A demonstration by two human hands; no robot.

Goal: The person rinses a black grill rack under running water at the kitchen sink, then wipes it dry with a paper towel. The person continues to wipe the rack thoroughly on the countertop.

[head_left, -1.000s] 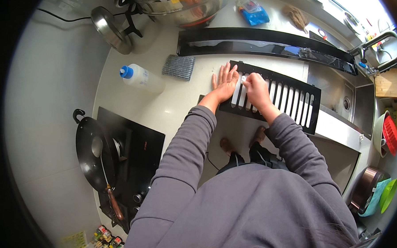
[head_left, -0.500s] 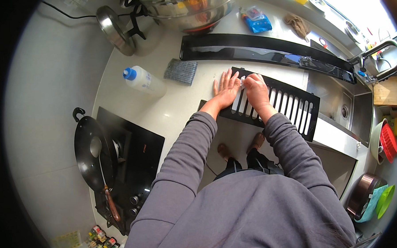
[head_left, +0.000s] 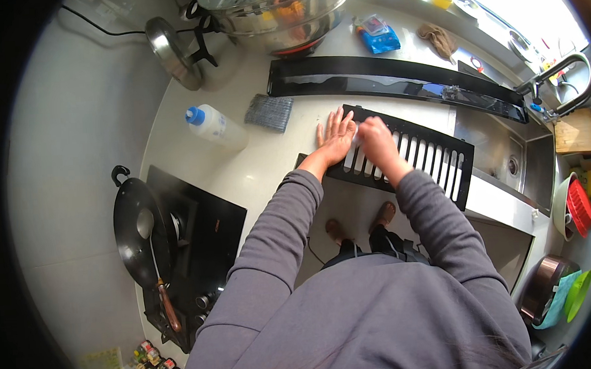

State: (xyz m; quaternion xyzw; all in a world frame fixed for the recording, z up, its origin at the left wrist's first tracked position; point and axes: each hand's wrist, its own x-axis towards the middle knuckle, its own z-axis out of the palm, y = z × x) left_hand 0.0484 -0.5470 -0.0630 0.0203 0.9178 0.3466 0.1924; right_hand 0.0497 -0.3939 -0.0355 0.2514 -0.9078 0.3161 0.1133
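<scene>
A black slotted grille panel point(head_left: 433, 133) lies across the front edge of the counter, partly over the floor. My left hand point(head_left: 336, 143) rests on its left end, fingers stretched and spread. Close beside it, my right hand point(head_left: 378, 144) is closed in a fist over the slots, somewhat blurred by motion. A small bit of crumpled white tissue point(head_left: 355, 135) shows at the right fingers, mostly hidden by them. Behind the grille lies a long black curved panel point(head_left: 369, 68) with a wet-looking, glossy inner face.
Left of the grille are a grey scouring pad point(head_left: 268, 113) and a white bottle point(head_left: 218, 128) with a blue cap. A wok point(head_left: 131, 224) holding a ladle sits on the black hob point(head_left: 213, 221). To the right is the sink point(head_left: 484, 133); a steel steamer pot point(head_left: 282, 20) stands behind.
My right fist has shifted slightly on the grille and now looks blurred, with less of the white tissue showing. My left hand stays in place.
</scene>
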